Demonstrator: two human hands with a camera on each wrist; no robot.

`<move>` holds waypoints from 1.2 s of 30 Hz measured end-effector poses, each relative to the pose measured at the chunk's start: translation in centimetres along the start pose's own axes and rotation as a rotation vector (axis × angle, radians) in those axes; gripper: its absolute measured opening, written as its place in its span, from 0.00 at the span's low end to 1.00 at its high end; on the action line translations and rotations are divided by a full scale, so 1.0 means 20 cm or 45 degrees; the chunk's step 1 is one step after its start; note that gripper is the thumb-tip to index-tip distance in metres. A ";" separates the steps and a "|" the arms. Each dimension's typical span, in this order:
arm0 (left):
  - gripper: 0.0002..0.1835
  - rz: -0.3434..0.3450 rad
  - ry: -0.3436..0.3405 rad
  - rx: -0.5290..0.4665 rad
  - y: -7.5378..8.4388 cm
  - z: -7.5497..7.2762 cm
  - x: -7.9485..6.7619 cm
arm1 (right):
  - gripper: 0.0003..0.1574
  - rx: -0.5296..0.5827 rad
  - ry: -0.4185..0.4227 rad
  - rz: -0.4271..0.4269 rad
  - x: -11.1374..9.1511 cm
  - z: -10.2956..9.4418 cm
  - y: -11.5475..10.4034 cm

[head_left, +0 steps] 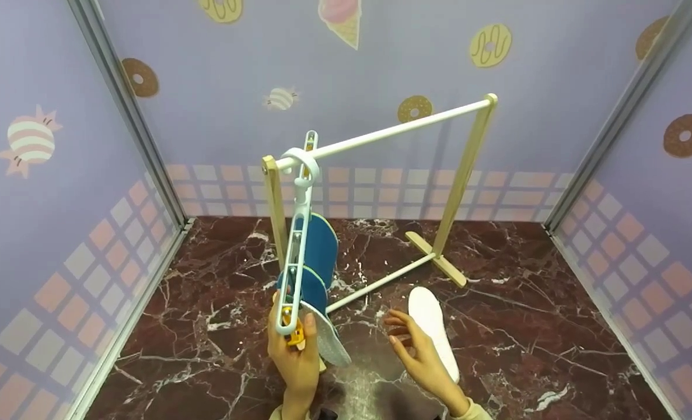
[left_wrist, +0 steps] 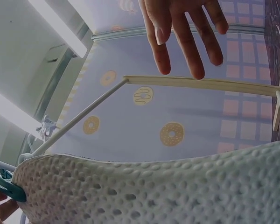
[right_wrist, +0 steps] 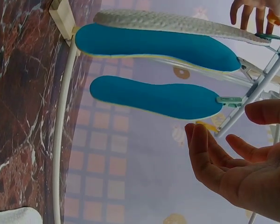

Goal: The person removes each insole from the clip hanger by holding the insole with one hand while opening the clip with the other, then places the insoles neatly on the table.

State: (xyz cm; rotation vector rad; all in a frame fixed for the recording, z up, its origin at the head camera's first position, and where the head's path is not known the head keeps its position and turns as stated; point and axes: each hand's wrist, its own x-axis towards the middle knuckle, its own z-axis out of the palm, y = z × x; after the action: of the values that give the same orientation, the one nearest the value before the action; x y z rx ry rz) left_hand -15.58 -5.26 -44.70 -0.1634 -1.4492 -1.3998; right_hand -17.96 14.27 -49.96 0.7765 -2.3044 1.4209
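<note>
A pale blue clip hanger (head_left: 294, 256) hangs by its round hook from the white rod (head_left: 401, 126). Two blue insoles (right_wrist: 156, 97) dangle from its clips, with a white textured insole (left_wrist: 130, 191) at the near end. My left hand (head_left: 296, 356) is around that end, beside a yellow clip (head_left: 292, 326); its fingers pinch a green clip (left_wrist: 9, 187) that bites the white insole's tip. My right hand (head_left: 419, 350) is in the air to the right, fingers loosely bent and holding nothing. Below it, another white insole (head_left: 430, 321) lies on the table.
The wooden rack's right post (head_left: 462, 181) stands on a crosswise foot (head_left: 436, 259), and a low white bar (head_left: 381, 283) runs between the sides. Dark red marbled tabletop (head_left: 206, 350) extends all round. Patterned purple walls (head_left: 206, 70) enclose the back and both sides.
</note>
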 end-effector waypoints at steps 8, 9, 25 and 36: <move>0.31 0.027 -0.026 -0.054 0.01 -0.01 0.01 | 0.25 0.029 -0.026 0.039 0.01 0.02 -0.08; 0.30 0.026 -0.031 -0.066 0.02 -0.01 0.01 | 0.25 0.036 -0.033 0.041 0.01 0.03 -0.06; 0.26 0.063 0.043 -0.083 0.00 0.02 0.03 | 0.24 0.070 -0.048 -0.011 0.06 0.06 -0.26; 0.25 0.076 0.050 -0.019 0.01 0.03 0.07 | 0.24 0.140 -0.117 0.031 0.08 0.12 -0.29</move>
State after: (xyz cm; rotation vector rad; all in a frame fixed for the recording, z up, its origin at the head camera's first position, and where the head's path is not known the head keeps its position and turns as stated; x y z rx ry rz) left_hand -16.34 -5.43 -43.31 -0.1865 -1.3911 -1.3587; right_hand -15.72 9.64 -45.94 0.8648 -2.3267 1.5650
